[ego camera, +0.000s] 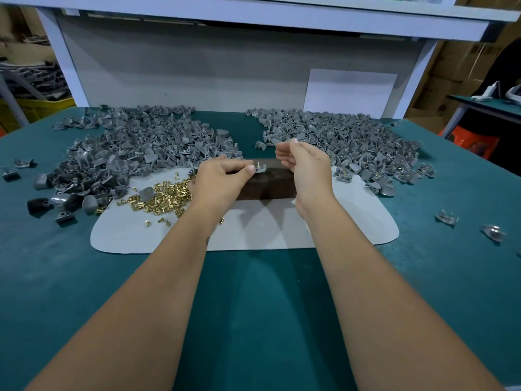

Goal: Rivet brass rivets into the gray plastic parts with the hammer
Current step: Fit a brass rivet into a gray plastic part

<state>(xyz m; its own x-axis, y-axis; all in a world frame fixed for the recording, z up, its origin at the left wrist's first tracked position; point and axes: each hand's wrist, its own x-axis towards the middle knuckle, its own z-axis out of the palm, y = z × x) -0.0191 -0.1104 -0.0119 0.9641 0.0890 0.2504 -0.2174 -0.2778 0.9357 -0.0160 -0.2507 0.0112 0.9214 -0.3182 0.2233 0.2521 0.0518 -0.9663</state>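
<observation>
A small gray plastic part (260,168) is pinched between thumb and fingertips of the left hand (222,180), held over the dark block (267,182) at the centre of the pale mat (253,230), and a brass rivet (258,164) is seen standing upright in it. The right hand (306,165) is raised just beside it, fingers curled inward, and whether anything is held there cannot be told. Loose brass rivets (163,197) are scattered on the mat to the left. 2 heaps of gray parts are spread across the green table (253,306): the left heap (141,148) and the right heap (344,139), brass glints visible in the latter
</observation>
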